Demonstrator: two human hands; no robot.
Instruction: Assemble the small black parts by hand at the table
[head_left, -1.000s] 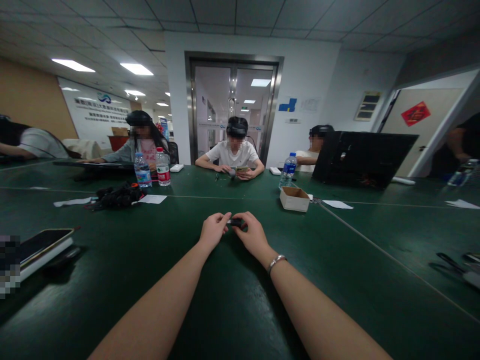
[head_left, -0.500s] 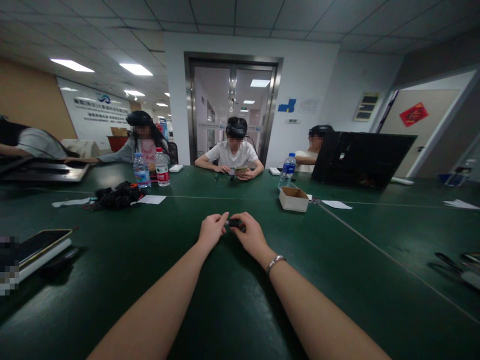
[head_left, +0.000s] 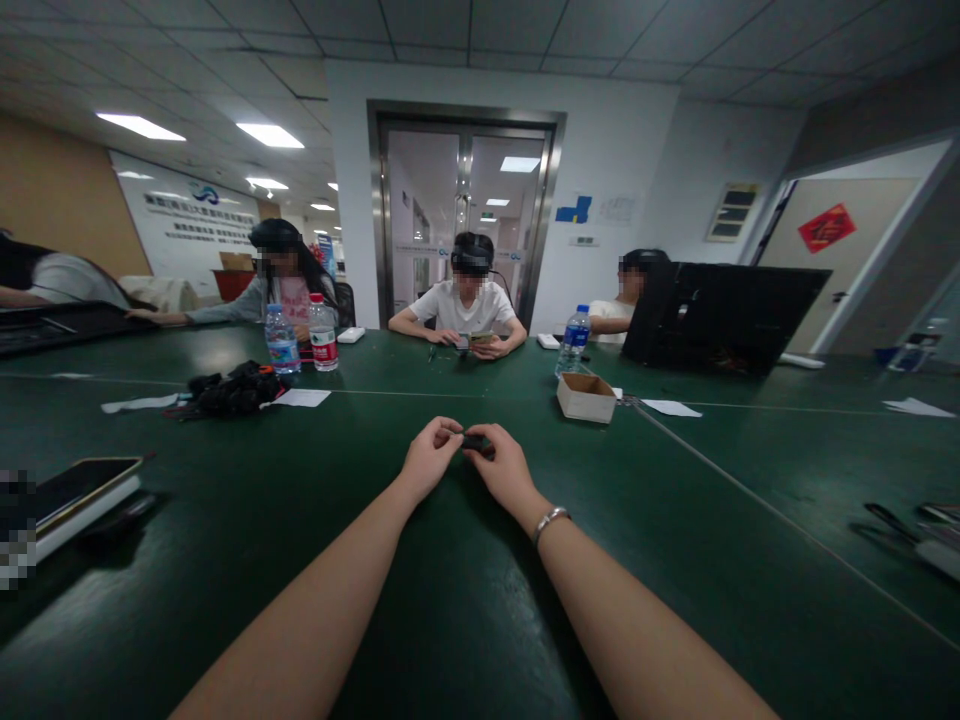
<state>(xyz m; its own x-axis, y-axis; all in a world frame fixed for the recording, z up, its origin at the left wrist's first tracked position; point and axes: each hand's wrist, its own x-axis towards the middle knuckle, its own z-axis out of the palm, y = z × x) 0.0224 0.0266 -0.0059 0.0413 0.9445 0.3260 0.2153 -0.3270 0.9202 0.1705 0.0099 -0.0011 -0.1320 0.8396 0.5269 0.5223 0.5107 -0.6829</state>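
What you hold: black object (head_left: pixel 474 441), right hand (head_left: pixel 504 466) pinching, left hand (head_left: pixel 431 455) curled at nine o'clock, grip unclear.
Box (head_left: pixel 586 399): two o'clock.

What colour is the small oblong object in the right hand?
Black: the small oblong object shows in the head view, the only one, partly hidden.

Seeing a small, black, oblong object (head_left: pixel 472 442) of unclear material, sitting pinched in the right of the two hands (head_left: pixel 508 470), lying sideways over the dark green counter (head_left: pixel 465 600), partly hiding behind fingers (head_left: pixel 486 431), reaching the left thumb (head_left: pixel 455 441) at one end.
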